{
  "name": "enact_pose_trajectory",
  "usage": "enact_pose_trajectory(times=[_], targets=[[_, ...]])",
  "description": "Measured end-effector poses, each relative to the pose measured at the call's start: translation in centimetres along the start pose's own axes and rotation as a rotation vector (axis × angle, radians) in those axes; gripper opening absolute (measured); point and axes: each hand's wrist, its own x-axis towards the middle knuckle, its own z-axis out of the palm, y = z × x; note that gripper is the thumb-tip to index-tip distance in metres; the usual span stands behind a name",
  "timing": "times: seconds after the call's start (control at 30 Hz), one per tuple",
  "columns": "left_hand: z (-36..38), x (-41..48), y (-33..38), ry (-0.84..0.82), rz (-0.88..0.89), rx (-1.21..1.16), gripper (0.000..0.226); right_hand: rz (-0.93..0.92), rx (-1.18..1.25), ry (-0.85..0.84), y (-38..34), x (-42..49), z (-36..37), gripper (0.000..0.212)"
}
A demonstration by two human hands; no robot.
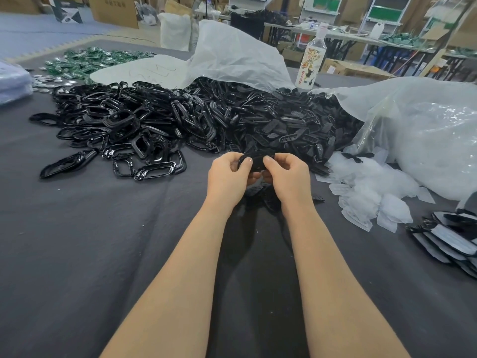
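My left hand (228, 175) and my right hand (289, 177) meet over the dark grey cloth (90, 241), both pinching one small black plastic part (255, 161) between thumbs and fingers. Most of the part is hidden by my fingers. Just beyond my hands lies a big heap of glossy black frames (124, 133) on the left and small black button pads (291, 125) on the right. A few more black parts (260, 195) lie under my wrists.
Clear plastic pouches (371, 192) are scattered at the right beside a large plastic bag (426, 135). Packed pieces (451, 241) are stacked at the right edge. A bottle (311, 63) stands behind the heap. Green circuit boards (87, 60) and metal discs (51, 82) lie far left.
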Motion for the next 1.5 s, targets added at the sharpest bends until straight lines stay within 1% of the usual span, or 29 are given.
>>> enact_pose_trajectory(times=[0.07, 0.13, 0.2, 0.23, 0.27, 0.3, 0.37, 0.43, 0.53, 0.6, 0.7, 0.73, 0.77, 0.8, 0.9, 1.0, 1.07, 1.13, 1.2, 1.27, 1.33, 1.37, 1.43, 1.5], targets=[[-0.1, -0.1, 0.0, -0.01, 0.03, 0.079, 0.018, -0.005, -0.008, -0.004, 0.0, 0.0, -0.1, 0.005], [-0.1, -0.2, 0.0, -0.012, 0.042, 0.129, 0.018, -0.048, -0.075, -0.006, 0.0, 0.0, -0.2, 0.005], [-0.1, -0.4, 0.0, 0.006, 0.062, 0.185, 0.013, -0.122, -0.181, 0.014, 0.1, 0.0, -0.3, 0.002], [-0.1, -0.4, 0.0, 0.014, 0.078, 0.23, 0.008, -0.148, -0.223, 0.029, 0.0, 0.0, -0.4, 0.004], [-0.1, -0.4, 0.0, 0.015, 0.09, 0.277, 0.005, -0.156, -0.242, 0.038, -0.1, 0.0, -0.5, 0.005], [-0.2, -0.3, 0.0, 0.011, 0.091, 0.299, 0.007, -0.153, -0.244, 0.035, -0.1, 0.0, -0.5, 0.005], [-0.3, -0.2, 0.0, -0.008, 0.068, 0.239, 0.012, -0.122, -0.205, 0.013, -0.5, -0.1, -0.6, 0.003], [-0.5, -0.1, 0.2, 0.008, 0.032, 0.109, 0.018, -0.134, -0.208, 0.031, -0.9, -0.2, -1.0, 0.006], [-0.9, 0.1, 0.3, 0.122, 0.004, -0.05, 0.019, -0.173, -0.428, 0.125, -1.4, 0.1, -2.5, 0.02], [-1.1, 0.2, 0.2, 0.19, -0.008, -0.058, 0.025, -0.105, -0.616, 0.162, -1.1, 0.6, -3.8, 0.028], [-1.0, 0.2, 0.2, 0.216, -0.012, -0.057, 0.028, 0.182, -0.899, 0.156, -0.7, 1.1, -5.3, 0.041], [-1.0, 0.2, 0.2, 0.217, -0.019, -0.063, 0.026, 0.262, -0.938, 0.141, -0.6, 1.0, -5.4, 0.043], [-0.9, 0.2, 0.2, 0.219, -0.029, -0.071, 0.023, 0.296, -0.963, 0.118, -0.6, 0.9, -5.3, 0.044], [-0.9, 0.3, 0.1, 0.218, -0.037, -0.079, 0.018, 0.287, -0.988, 0.088, -0.5, 0.7, -5.0, 0.043], [-0.8, 0.3, 0.0, 0.207, -0.048, -0.089, 0.015, 0.192, -0.973, 0.037, -0.4, 0.4, -4.4, 0.038], [-0.7, 0.2, 0.2, 0.199, -0.05, -0.077, 0.014, 0.164, -0.931, 0.029, -0.4, 0.3, -4.2, 0.039], [-0.7, 0.2, 0.3, 0.198, -0.052, -0.074, 0.013, 0.149, -0.895, 0.073, -0.5, 0.3, -4.0, 0.041], [-0.7, 0.2, 0.3, 0.193, -0.05, -0.072, 0.013, 0.092, -0.848, 0.136, -0.7, 0.1, -3.6, 0.044], [-0.7, 0.1, 0.3, 0.188, -0.043, -0.067, 0.014, 0.015, -0.846, 0.154, -0.8, -0.1, -3.2, 0.039], [-0.6, 0.1, 0.2, 0.187, -0.029, -0.056, 0.016, 0.029, -0.921, 0.094, -0.8, -0.3, -2.8, 0.039], [-0.6, 0.1, 0.2, 0.183, -0.015, -0.044, 0.018, 0.102, -1.012, 0.028, -0.6, -0.3, -2.6, 0.044], [-0.6, 0.1, 0.2, 0.177, -0.012, -0.039, 0.018, 0.109, -1.026, 0.027, -0.6, -0.3, -2.5, 0.04], [-0.5, 0.0, 0.1, 0.166, -0.008, -0.031, 0.018, 0.073, -0.981, 0.071, -0.5, -0.1, -2.7, 0.027], [-0.6, 0.0, 0.1, 0.158, 0.0, -0.023, 0.021, -0.022, -0.854, 0.153, -0.5, 0.0, -3.0, 0.026]])
